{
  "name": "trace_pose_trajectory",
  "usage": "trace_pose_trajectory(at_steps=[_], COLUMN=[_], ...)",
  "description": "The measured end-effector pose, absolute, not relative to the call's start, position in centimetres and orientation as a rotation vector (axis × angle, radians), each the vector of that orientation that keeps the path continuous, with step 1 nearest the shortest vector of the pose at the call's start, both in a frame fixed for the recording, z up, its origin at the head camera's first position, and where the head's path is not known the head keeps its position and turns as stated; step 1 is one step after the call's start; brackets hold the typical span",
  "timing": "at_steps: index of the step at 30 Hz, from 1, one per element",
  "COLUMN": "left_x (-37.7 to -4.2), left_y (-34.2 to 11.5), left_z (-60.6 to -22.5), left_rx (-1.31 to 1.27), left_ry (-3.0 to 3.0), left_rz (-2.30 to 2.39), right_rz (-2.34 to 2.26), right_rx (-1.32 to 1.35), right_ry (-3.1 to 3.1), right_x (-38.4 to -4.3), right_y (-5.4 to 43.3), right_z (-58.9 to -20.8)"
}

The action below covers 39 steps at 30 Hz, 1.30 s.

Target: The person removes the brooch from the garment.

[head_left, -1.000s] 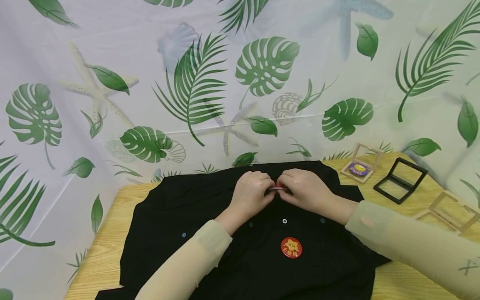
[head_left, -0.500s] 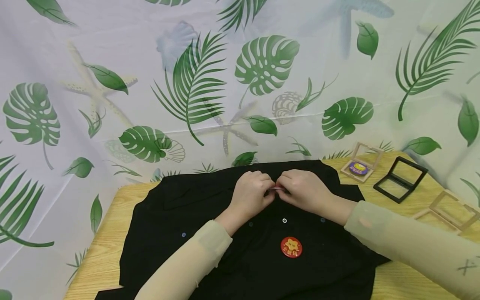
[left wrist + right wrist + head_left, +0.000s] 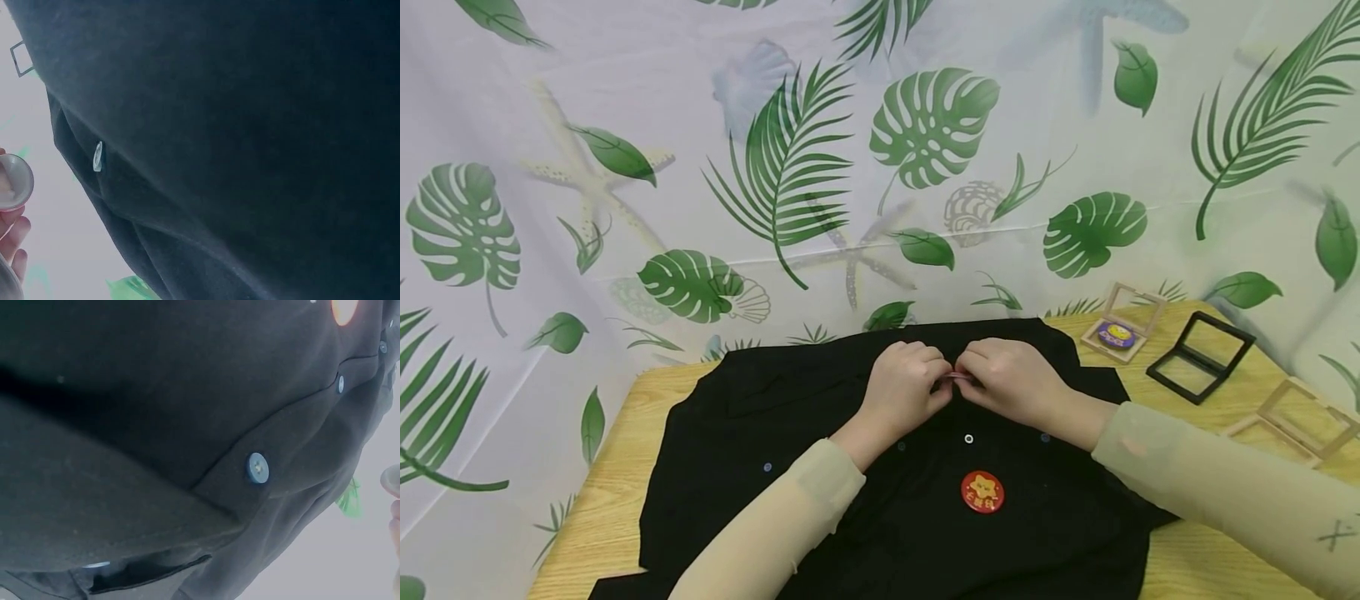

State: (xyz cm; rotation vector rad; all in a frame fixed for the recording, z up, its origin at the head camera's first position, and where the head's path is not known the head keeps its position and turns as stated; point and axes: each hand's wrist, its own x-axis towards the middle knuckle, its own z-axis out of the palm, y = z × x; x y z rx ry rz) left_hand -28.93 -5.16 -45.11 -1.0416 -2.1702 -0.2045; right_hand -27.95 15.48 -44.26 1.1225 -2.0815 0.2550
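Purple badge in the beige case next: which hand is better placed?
Probably the right hand: it is nearer the purple badge than the left hand. Both pinch a round badge, so it should let go first.

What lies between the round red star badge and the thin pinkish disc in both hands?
Black cloth shirt with one small white ring-shaped button; head view.

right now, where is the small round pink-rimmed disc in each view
Head: small round pink-rimmed disc, right of centre, between left hand and right hand.
Left wrist: left edge, below mid-height, cut off, grey face showing.
Right wrist: cannot tell; perhaps the cut-off grey shape, right edge.
Shared landmark: black cloth shirt.
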Motion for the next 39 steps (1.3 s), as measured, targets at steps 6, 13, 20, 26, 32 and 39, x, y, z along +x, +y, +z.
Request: trace_pose_trajectory(at_steps=[6, 13, 20, 26, 32, 39], left_x=[-28.89, -28.89, -28.82, -28.82, -28.92, -29.14], left_y=[-5.21, -5.30, -5.19, -5.23, -5.36, -5.56], left_z=[-45.05, -45.08, -45.41, -45.60, -45.59, -45.48], left_rx=[-1.036, -1.047, -1.063, -1.071, -1.075, -1.073], left_ry=[-2.185, -2.182, -2.141, -2.125, -2.122, -2.134], left_rz=[-0.190, -0.167, -0.120, -0.101, -0.093, -0.125], right_rz=[0.248, 0.218, 0.114, 0.117, 0.127, 0.165], right_rx=[1.139, 1.170, 1.213, 1.230, 1.229, 1.213], right_ry=[-2.054, -2.034, -2.009, -2.011, -2.007, -2.008], right_x=[-27.96, -27.96, -28.14, -28.20, -28.15, -28.17], right_y=[15.48, 15.30, 15.29, 15.43, 15.43, 15.33], right_z=[-44.32, -44.37, -44.59, -44.74, -44.59, -44.25])
